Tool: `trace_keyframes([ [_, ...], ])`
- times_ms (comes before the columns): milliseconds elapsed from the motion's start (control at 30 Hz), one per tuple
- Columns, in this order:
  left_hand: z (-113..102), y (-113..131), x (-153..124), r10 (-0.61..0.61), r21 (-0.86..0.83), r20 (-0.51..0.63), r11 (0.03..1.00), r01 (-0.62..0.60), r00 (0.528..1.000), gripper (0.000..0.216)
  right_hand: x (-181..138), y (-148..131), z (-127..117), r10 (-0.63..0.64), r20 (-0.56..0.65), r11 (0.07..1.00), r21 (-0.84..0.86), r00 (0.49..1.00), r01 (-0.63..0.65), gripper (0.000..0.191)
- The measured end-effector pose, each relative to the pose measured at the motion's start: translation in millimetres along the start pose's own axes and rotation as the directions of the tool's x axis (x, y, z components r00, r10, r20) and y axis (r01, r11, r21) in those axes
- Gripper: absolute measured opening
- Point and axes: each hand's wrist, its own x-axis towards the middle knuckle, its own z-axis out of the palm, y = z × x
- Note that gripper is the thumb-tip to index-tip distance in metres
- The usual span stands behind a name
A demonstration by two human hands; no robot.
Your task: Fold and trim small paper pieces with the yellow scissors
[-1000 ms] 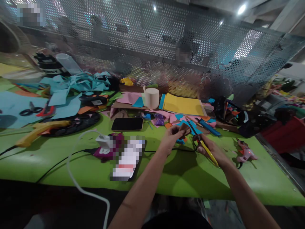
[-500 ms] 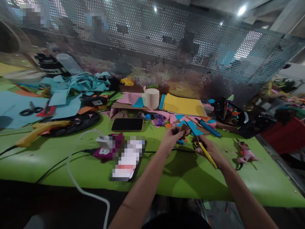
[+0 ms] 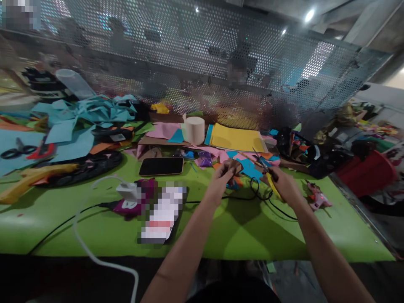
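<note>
Between the fingers of my left hand (image 3: 223,176) is a small brown piece of cardboard (image 3: 236,166). My right hand (image 3: 283,185) grips scissors with yellow handles (image 3: 272,183), their blades pointing up and to the left, apart from the cardboard. Blue paper scraps (image 3: 251,167) lie on the table just beyond and between my hands. A black cable (image 3: 252,196) loops across the green tabletop below them. How my right fingers sit in the handles is partly hidden.
A dark phone (image 3: 161,166), a lit phone (image 3: 164,214) and a purple power socket (image 3: 126,207) lie to the left. A pink glue gun (image 3: 319,197) is at the right, a yellow one (image 3: 19,185) far left. Behind stand yellow sheets (image 3: 236,138) and a paper roll (image 3: 194,130).
My right hand has moved the scissors right, away from my left hand and the cardboard, and the blades now point further up. The view has shifted slightly to the right.
</note>
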Motion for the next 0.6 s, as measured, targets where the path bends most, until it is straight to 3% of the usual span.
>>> trace_keyframes([
  [133,2.0,4.5,-3.2,0.016,-0.011,0.051,1.0,-0.015,0.999,0.038,24.3,31.0,-8.9,-0.002,-0.016,0.955,-0.296,1.0,-0.003,0.034],
  [267,2.2,4.5,-4.9,-0.007,-0.008,0.087,1.0,0.008,0.996,0.047,38.1,55.0,-7.0,-0.034,0.0,0.904,-0.427,0.999,0.031,0.039],
  [367,1.9,-0.2,-3.7,-0.008,0.015,0.079,1.0,0.007,0.997,0.049,39.8,52.4,-10.0,-0.052,-0.029,0.886,-0.462,0.998,0.033,0.039],
  [433,2.0,-4.2,-2.4,-0.003,0.034,0.077,0.999,0.0,0.997,0.046,38.1,36.7,-15.1,-0.129,-0.084,0.927,-0.364,0.988,0.09,0.034],
  [500,2.2,-7.8,-1.0,-0.013,0.06,0.055,0.998,0.009,0.998,0.045,35.0,11.5,-19.9,-0.271,-0.115,0.959,-0.121,0.956,0.258,0.032],
  [600,2.2,-11.7,1.5,-0.027,0.093,0.036,0.995,0.024,0.999,0.043,29.2,-32.5,-20.3,-0.441,-0.105,0.859,0.239,0.891,0.453,0.027],
])
